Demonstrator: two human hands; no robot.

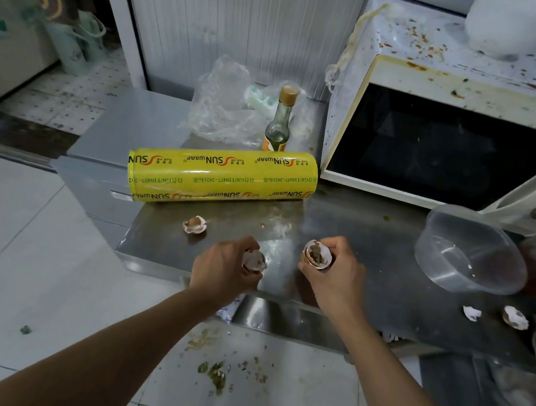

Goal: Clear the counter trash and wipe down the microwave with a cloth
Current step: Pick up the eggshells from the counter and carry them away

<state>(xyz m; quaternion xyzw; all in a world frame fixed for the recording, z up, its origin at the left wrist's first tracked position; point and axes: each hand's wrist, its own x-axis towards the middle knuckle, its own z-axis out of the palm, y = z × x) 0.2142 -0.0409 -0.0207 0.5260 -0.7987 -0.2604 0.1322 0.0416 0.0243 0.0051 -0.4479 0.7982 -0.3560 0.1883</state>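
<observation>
Both hands are low in the centre of the frame, over the front edge of the steel counter [374,236]. The left hand [223,270] has its fingers curled round a broken eggshell [254,262], and the right hand [335,273] grips another eggshell half [317,255] with its open side up, dark scraps showing inside it. Just above and left of the left hand a third shell piece [195,225] lies alone on the counter. Over at the lower right edge of the frame, two more shell fragments [515,317] lie near the counter's front. Across the middle lies a yellow roll of cling film [222,177] on its side, and behind it stands a small glass bottle [280,120] with a tan cap, upright, against a crumpled clear plastic bag [224,106]. The microwave [442,146] fills the upper right of the frame, door closed, its white top spattered with brown stains and crumbs; a white container [511,23] stands on top of it at the very top of the frame. In front of the microwave, at right of centre, a clear plastic bowl [471,251] is tilted on the counter. Down at the bottom centre, green and brown food bits [217,370] are scattered on the tiled floor [35,241].
</observation>
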